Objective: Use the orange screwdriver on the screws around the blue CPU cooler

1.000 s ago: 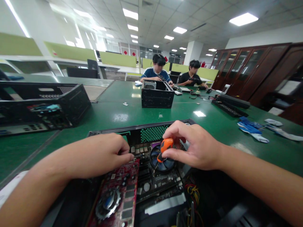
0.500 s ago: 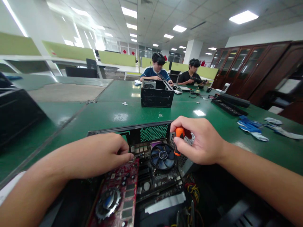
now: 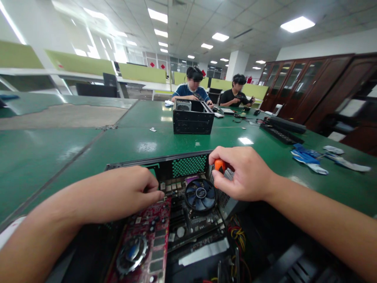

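In my closed right hand [image 3: 243, 173] is a screwdriver with an orange and black handle [image 3: 219, 166]. The handle shows between thumb and forefinger; the screwdriver's tip is out of sight. My left hand [image 3: 138, 192] has its fingers curled in and its thumb laid against them, at the far end of a red graphics card [image 3: 157, 232]. Whatever its fingers pinch is hidden. Below both hands lies an open computer case [image 3: 160, 160], and a round black CPU fan [image 3: 200, 193] sits on the motherboard [image 3: 203, 222] between them.
Colored cables [image 3: 237, 236] lie inside the case at right. Across the green table [image 3: 132, 137] stands another black case [image 3: 193, 122], with two people seated behind it. Blue-white gloves [image 3: 308, 157] and a black keyboard [image 3: 281, 133] are at the right.
The orange handle now shows shorter and its lower end has gone from view behind my right hand. The whole view has shifted slightly. My left hand stays by the card.
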`<control>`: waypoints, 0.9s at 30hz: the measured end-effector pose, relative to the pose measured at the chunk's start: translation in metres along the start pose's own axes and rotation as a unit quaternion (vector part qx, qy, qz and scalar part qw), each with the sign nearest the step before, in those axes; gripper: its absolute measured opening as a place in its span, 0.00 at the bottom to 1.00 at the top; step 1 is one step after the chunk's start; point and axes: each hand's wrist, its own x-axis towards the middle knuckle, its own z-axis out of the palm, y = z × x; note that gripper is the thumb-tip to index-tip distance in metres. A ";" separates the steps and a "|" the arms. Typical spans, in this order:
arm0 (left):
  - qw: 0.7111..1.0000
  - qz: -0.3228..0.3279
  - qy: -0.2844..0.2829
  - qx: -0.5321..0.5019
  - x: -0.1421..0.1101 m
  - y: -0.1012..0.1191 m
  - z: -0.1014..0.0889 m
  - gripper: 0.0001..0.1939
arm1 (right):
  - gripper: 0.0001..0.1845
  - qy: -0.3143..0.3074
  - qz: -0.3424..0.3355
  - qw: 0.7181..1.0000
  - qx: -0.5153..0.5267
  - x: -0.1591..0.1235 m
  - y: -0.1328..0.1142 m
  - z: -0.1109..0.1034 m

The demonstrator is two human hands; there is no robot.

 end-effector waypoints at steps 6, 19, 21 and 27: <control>1.000 -0.002 -0.015 -0.008 0.002 0.000 0.000 0.24 | 0.03 0.010 -0.012 1.000 -0.007 -0.002 0.000 0.000; 0.999 0.011 0.000 -0.030 0.003 -0.007 0.004 0.24 | 0.04 -0.001 0.006 1.000 -0.014 -0.001 -0.001 0.002; 0.999 0.014 0.005 -0.034 0.004 -0.008 0.005 0.24 | 0.04 -0.016 0.026 0.999 -0.011 -0.001 -0.001 0.002; 0.999 0.013 0.001 -0.036 0.003 -0.010 0.005 0.25 | 0.10 -0.065 0.084 0.994 0.007 0.000 -0.004 0.001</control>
